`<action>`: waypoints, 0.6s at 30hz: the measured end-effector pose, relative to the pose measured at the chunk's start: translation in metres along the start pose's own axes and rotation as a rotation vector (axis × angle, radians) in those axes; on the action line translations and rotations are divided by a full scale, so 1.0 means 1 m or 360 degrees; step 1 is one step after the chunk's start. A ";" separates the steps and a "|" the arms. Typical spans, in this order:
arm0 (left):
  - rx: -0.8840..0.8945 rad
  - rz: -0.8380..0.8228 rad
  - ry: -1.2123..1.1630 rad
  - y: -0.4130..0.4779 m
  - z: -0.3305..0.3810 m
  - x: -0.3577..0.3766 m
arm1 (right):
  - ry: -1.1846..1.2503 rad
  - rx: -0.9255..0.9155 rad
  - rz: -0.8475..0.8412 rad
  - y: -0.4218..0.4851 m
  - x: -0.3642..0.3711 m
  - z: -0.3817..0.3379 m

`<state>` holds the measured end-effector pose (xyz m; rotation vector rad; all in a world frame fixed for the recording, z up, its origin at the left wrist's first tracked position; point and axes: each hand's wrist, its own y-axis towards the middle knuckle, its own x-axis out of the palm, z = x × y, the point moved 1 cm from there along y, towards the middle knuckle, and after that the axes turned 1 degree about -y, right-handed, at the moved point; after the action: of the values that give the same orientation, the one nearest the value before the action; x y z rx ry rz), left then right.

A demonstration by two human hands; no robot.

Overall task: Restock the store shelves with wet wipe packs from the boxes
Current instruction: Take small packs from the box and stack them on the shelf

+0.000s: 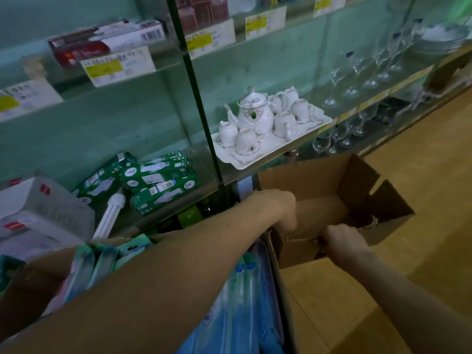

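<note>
The open cardboard box (319, 185) sits on the tan floor (421, 187), which lies bare to the right of the box and in front of it. Behind the box, a glass shelf (275, 163) edge overhangs its rear wall, and a white tea set tray (258, 159) stands on that shelf just above the box's back left corner. The box's right flaps splay outward, and its near rim is torn and ragged. The left hand (278, 208) reaches across from the left and hooks over the box's left wall, fingers curled down inside and clamped on the cardboard. The right hand (342, 241) grips the torn near rim, with its fingers wrapped round the edge. The wet wipe packs (245, 302) stand on end, tightly packed, in a second box (286, 302) touching the open box's near left side. They are glossy blue and teal, partly hidden under the left forearm. Green cartons (158, 180) lie stacked on a low shelf left of the box.
</note>
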<state>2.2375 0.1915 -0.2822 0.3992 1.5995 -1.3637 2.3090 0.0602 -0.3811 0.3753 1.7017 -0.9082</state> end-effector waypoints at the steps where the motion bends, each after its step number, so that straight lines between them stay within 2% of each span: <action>1: 0.0034 -0.0074 0.0032 0.005 0.003 0.004 | 0.0008 -0.0002 -0.0007 0.004 0.008 0.000; 11: 0.0187 -0.0565 0.0555 0.051 0.038 0.043 | 0.0004 -0.0007 0.0011 0.040 0.067 0.005; 18: 0.0242 -0.0593 0.0922 0.084 0.059 0.053 | 0.0024 -0.0052 0.0002 0.056 0.106 0.009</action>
<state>2.3010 0.1490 -0.3690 0.6554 2.1247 -1.7653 2.3161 0.0697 -0.5012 0.3619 1.7281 -0.8774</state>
